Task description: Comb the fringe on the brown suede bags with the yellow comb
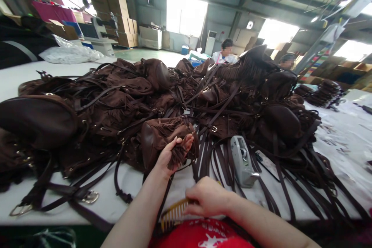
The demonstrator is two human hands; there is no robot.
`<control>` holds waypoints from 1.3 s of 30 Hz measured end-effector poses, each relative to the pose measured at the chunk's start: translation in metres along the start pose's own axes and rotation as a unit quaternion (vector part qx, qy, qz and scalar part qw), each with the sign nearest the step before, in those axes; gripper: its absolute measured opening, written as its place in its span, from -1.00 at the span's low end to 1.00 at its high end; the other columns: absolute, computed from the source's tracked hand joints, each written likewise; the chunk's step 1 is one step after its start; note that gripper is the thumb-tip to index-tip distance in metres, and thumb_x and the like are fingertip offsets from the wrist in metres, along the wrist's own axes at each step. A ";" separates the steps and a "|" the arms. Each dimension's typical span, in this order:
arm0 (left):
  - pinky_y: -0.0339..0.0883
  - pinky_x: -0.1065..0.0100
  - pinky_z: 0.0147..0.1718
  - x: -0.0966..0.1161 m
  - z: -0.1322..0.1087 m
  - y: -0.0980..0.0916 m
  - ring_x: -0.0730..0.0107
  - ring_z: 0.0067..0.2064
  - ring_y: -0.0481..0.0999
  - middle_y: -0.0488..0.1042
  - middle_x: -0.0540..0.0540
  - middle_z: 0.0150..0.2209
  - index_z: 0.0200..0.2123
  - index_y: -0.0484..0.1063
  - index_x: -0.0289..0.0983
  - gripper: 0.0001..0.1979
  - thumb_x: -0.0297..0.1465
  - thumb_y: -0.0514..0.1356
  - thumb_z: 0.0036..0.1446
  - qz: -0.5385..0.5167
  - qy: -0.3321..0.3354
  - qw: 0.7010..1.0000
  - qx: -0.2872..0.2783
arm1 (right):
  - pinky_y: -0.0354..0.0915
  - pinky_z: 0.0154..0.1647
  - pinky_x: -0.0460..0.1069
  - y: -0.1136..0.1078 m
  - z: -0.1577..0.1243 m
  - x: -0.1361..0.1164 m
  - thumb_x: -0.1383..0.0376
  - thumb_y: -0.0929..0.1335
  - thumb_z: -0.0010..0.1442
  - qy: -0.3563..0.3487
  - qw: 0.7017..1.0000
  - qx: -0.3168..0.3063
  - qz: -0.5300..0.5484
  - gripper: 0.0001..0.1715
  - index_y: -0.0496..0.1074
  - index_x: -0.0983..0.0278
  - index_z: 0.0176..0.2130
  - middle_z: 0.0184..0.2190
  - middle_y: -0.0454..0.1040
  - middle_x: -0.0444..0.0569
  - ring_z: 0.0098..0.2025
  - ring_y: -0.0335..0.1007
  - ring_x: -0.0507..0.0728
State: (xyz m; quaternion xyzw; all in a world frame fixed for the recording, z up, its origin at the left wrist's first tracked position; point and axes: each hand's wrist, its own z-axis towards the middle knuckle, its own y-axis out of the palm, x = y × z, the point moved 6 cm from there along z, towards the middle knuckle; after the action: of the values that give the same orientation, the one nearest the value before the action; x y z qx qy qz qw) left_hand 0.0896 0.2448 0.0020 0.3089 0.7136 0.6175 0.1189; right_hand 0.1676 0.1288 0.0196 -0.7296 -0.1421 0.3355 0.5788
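A dark brown bag lies on its side before me, with a smooth dark round end facing left. My left hand is closed around a brown fringe tassel hanging from this bag, its strands spreading over my palm. Lower down, close to my red shirt, my right hand grips a yellow wide-toothed comb whose teeth point down and to the left. The comb is apart from the tassel.
Many brown bags with straps and buckles are heaped across the white table. A grey tape dispenser stands among straps at right. Clear plastic wrap lies far left. Beyond the heap are two people and cardboard boxes.
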 end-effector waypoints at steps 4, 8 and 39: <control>0.44 0.23 -0.08 0.000 0.003 0.000 0.14 0.01 0.48 0.46 -0.33 -0.01 -0.25 0.42 -0.40 -0.79 -0.52 0.00 0.19 0.009 -0.002 1.000 0.030 | -0.05 -0.53 -0.10 -0.020 -0.003 0.012 0.03 0.28 0.20 0.082 0.989 0.107 0.056 -0.62 0.33 0.27 -0.44 -0.55 0.42 -0.15 -0.53 0.27 -0.01; 0.43 0.27 -0.07 -0.005 0.001 0.003 0.15 0.00 0.48 0.46 -0.33 -0.01 -0.30 0.41 -0.38 -0.84 -0.51 0.03 0.17 0.014 -0.010 1.000 0.024 | -0.04 -0.49 -0.09 -0.040 0.002 0.042 0.07 0.22 0.27 0.216 0.946 0.238 0.035 -0.65 0.28 0.26 -0.41 -0.52 0.41 -0.13 -0.49 0.30 0.02; 0.48 0.27 -0.23 0.002 0.013 -0.010 0.18 -0.14 0.56 0.54 -0.30 -0.23 -0.55 0.22 -0.29 -0.68 -0.45 -0.07 0.27 0.018 0.081 0.989 0.125 | -0.04 -0.59 -0.17 -0.025 -0.029 -0.009 0.14 0.36 0.12 0.105 0.951 -0.023 0.289 -0.72 0.31 0.30 -0.43 -0.58 0.23 -0.23 -0.54 0.08 -0.07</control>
State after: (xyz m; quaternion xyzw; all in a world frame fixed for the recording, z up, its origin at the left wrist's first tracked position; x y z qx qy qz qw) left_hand 0.0918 0.2561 -0.0099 0.2832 0.7870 0.5481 0.0104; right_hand 0.1846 0.1089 0.0492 -0.7838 0.1283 0.4062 0.4518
